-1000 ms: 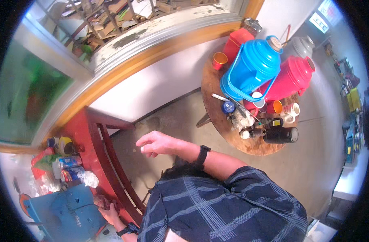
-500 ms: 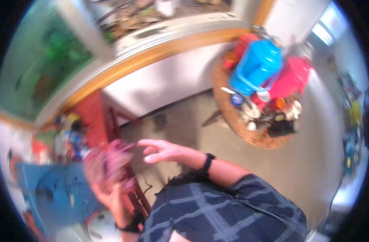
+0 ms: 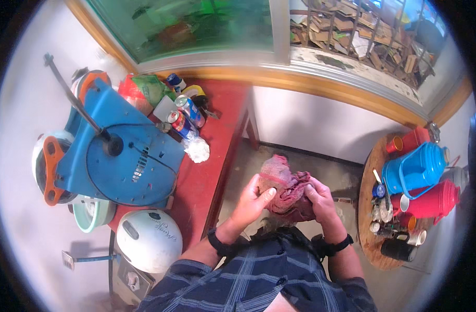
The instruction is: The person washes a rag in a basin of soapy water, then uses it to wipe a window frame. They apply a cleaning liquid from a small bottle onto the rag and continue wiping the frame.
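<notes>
Cloth: a crumpled pinkish-red cloth (image 3: 287, 192), bunched in folds, was in the air just right of centre in the frame, between the two hands and above the floor.
Left hand (image 3: 252, 202): on the cloth's left side, thumb laid over the top, fingers mostly hidden beneath; clamped on the fabric.
Right hand (image 3: 322, 202): on the cloth's right side, thumb and fingers pinched together on the folds.
Wrists: a black band sat on each.
Red table (image 3: 222, 125): left of centre, running down toward the lower left, apart from the cloth.
Blue panel (image 3: 121, 161): left of the frame, tilted on the red table, a dark cord looped across it.
Cans: two drink cans (image 3: 190, 110) stood side by side at the upper left, a crumpled white wrapper (image 3: 197, 150) just below them.
White rounded object (image 3: 149, 242): lower left, below the blue panel.
Round wooden table (image 3: 367, 218): right side of the frame, bearing a blue jug (image 3: 412, 169), a red jug (image 3: 433, 200) and a dark mug (image 3: 399, 249).
Window: scrap pieces (image 3: 347, 26) lay beyond bars, upper right.
</notes>
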Tool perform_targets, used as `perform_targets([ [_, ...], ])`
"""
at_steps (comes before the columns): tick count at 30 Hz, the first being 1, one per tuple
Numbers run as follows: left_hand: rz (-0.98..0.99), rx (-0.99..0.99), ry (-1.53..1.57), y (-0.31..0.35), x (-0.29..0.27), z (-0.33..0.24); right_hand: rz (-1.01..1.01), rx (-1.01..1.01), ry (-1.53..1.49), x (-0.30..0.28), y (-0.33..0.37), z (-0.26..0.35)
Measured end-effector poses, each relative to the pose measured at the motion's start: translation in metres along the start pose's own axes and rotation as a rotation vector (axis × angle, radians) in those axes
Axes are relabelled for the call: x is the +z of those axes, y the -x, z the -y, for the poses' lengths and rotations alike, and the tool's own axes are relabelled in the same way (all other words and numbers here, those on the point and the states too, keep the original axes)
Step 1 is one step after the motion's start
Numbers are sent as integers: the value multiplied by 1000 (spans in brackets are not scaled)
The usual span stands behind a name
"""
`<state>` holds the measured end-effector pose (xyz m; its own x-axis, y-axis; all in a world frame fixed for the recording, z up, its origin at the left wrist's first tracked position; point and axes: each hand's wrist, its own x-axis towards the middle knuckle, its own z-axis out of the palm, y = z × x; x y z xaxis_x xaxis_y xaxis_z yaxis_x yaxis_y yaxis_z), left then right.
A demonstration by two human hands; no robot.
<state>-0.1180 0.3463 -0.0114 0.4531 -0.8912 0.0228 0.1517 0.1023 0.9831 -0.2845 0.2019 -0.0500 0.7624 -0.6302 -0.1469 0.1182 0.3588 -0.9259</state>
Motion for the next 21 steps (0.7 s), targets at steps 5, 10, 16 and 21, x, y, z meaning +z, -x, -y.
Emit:
perform_targets([
  [5,-268,1,49,-25,5,1,-130,-29,-7,-48,-21,7],
  [10,-390,36,-14,-64,26,-9,-193,-97,-9,-87,-42,28],
  [16,-300,-2,-88,-90,39,4,-74,-206,-489,-106,-61,85],
  [21,-297,79,-155,-108,73,-18,2,-219,-569,-125,-61,128],
])
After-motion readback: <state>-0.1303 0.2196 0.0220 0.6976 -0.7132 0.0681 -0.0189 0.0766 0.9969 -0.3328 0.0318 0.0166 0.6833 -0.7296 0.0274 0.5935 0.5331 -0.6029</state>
